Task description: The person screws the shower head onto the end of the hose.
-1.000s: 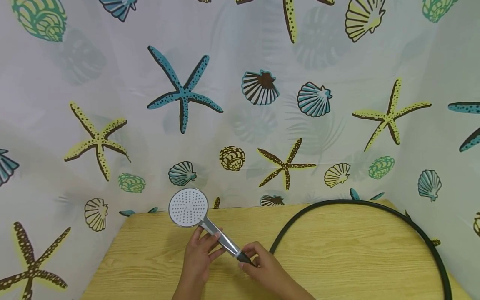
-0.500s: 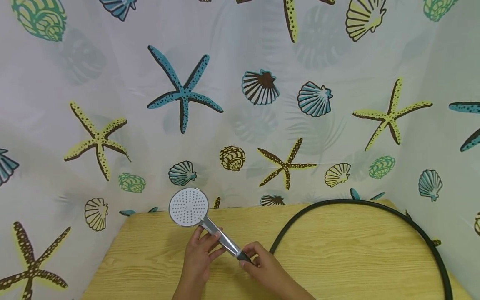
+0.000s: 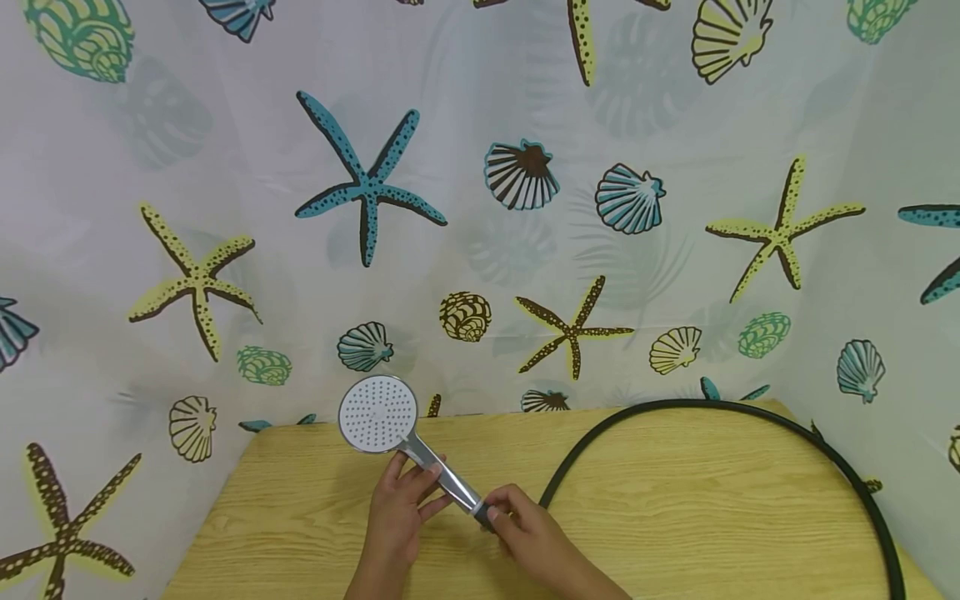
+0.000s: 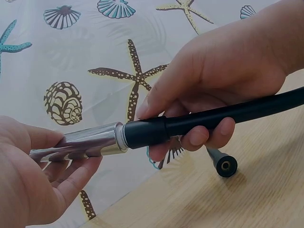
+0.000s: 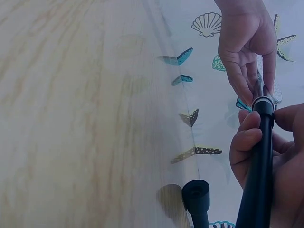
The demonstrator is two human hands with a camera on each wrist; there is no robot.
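A hand shower head with a round white spray face [image 3: 377,414] and chrome handle [image 3: 453,487] is tilted up to the left over the wooden table. My left hand [image 3: 397,512] grips the chrome handle from below, thumb on one side and fingers on the other. Fitted against the handle's lower end is the black collar [image 4: 145,132] of a black hose [image 4: 237,111], a thin threaded ring showing between them. My right hand [image 3: 528,533] pinches this collar between thumb and fingers, the hose running along its palm.
The hose arcs over the back right of the wooden tabletop [image 3: 675,500]. Its other end, a black fitting with a hole [image 4: 226,166], lies near the back. A white curtain [image 3: 465,242] with starfish and shells stands behind and at both sides.
My right thumb has shifted up over the black collar, covering more of it. The left hand and shower head have hardly moved.
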